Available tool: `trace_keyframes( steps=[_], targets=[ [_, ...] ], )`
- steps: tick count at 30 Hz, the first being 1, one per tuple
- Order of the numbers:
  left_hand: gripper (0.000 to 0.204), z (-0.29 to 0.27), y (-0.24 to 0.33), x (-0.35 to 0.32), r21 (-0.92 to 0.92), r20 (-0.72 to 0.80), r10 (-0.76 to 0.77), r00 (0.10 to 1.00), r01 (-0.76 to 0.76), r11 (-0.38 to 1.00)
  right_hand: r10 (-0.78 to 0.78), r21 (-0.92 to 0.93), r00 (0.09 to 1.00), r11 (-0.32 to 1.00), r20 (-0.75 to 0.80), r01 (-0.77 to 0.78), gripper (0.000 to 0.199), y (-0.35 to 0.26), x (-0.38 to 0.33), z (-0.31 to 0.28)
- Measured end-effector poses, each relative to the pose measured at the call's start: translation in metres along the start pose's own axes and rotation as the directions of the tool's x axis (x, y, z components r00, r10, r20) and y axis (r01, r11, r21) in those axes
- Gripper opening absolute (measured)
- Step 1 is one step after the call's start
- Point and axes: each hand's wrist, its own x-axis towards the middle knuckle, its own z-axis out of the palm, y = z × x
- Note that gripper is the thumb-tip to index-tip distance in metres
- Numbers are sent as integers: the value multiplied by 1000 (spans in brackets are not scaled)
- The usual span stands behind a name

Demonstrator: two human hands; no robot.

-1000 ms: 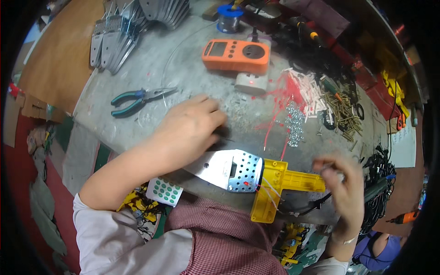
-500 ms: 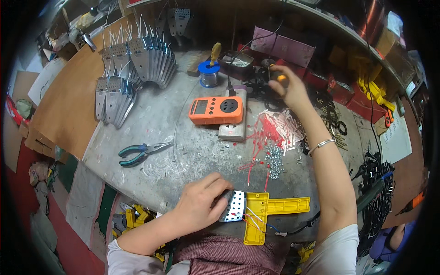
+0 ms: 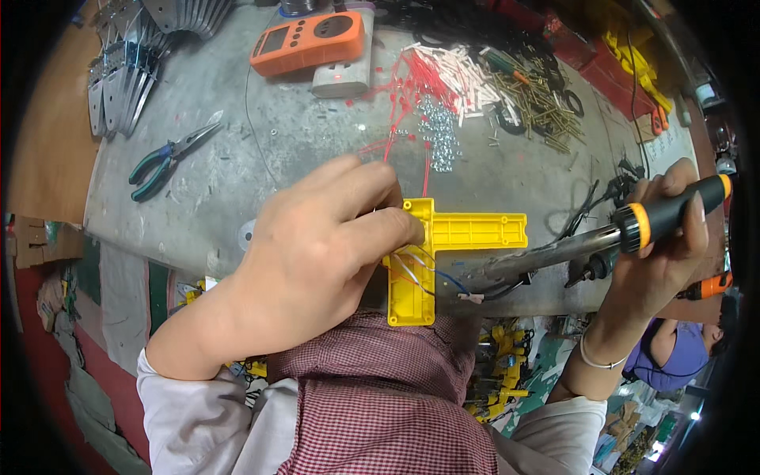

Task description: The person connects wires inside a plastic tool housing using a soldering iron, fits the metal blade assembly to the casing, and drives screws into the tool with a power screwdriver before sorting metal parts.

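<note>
In front of me lies a T-shaped yellow plastic shell [image 3: 412, 297], its ribbed inside facing up. White, orange and blue wires [image 3: 451, 279] run across it. My left hand [image 3: 305, 237] is closed at the shell's left edge, thumb and fingers pinched over it. The hand hides most of the perforated metal plate there; a grey end with a hole [image 3: 247, 235] shows beyond the wrist. My right hand [image 3: 661, 245] grips a screwdriver [image 3: 681, 207] with a black handle and orange bands. Its blurred metal shaft points down-left, toward the shell's right side.
Pliers [image 3: 162, 162] lie to the left, near stacked metal plates [image 3: 123, 91]. An orange meter [image 3: 309, 43] rests on a power strip [image 3: 342, 77]. Behind the shell are nuts [image 3: 439, 134], red-wired parts [image 3: 423, 75] and brass screws [image 3: 546, 103]. Another person [image 3: 673, 352] sits at right.
My right hand has come from the back of the bench to the right side with the screwdriver. My left hand has shifted onto the shell's edge, covering the perforated plate. The view has tilted downward.
</note>
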Motion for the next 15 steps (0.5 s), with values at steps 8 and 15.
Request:
trace_keyframes(
  steps=[8, 15],
  targets=[
    [32, 2, 1, -10, -30, -44, -3, 999, 2, 1000, 109, -91, 994, 990, -29, -112, 31, 8, -14, 19],
    [28, 6, -2, -11, -32, -56, 1, 998, -3, 999, 104, -163, 993, 980, -54, -112, 33, 9, -14, 19]
  ],
)
